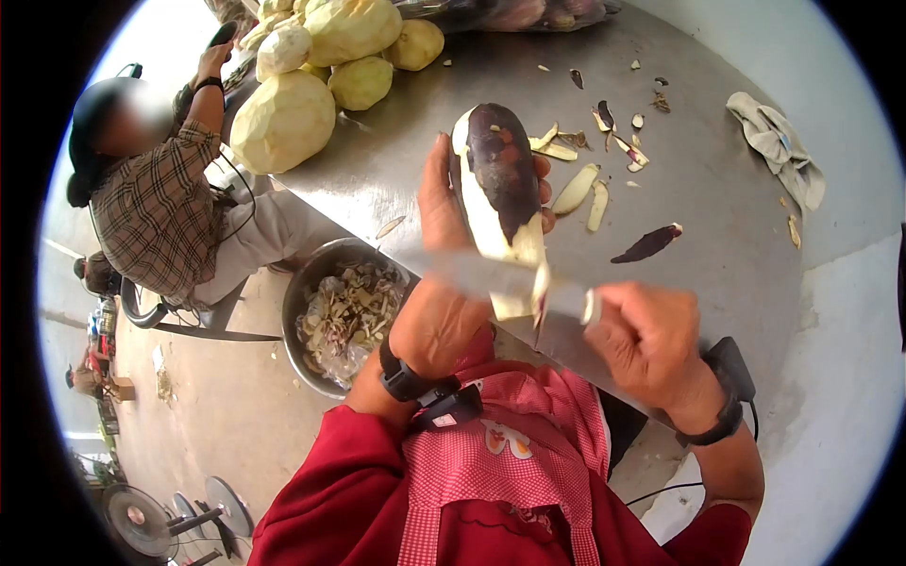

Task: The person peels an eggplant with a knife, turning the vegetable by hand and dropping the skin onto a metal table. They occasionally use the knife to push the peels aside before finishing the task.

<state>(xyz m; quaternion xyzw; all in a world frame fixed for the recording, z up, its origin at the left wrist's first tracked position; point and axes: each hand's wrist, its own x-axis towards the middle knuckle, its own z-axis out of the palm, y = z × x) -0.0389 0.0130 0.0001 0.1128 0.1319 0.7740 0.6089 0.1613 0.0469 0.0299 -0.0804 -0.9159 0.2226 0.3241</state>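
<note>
My left hand (442, 203) is wrapped round a large purple-skinned tuber (505, 160) that looks like a sweet potato, held tilted over the table's edge. Its left side and lower end are bare, pale flesh; dark skin covers the rest. Closed on the pale handle of a knife, my right hand (646, 340) is just below and to the right. The knife's blade (500, 278) is smeared by motion and crosses the tuber's lower end, where a strip of peel (541, 288) hangs against it.
Peeled pale tubers (283, 123) are heaped at the table's back left, beside a plastic bag (514, 13) of unpeeled ones. Peel scraps (576, 193) and a cloth (779, 146) lie on the metal table (415, 123). A bowl of peelings (294, 349) stands at lower left. Another person (156, 203) sits left.
</note>
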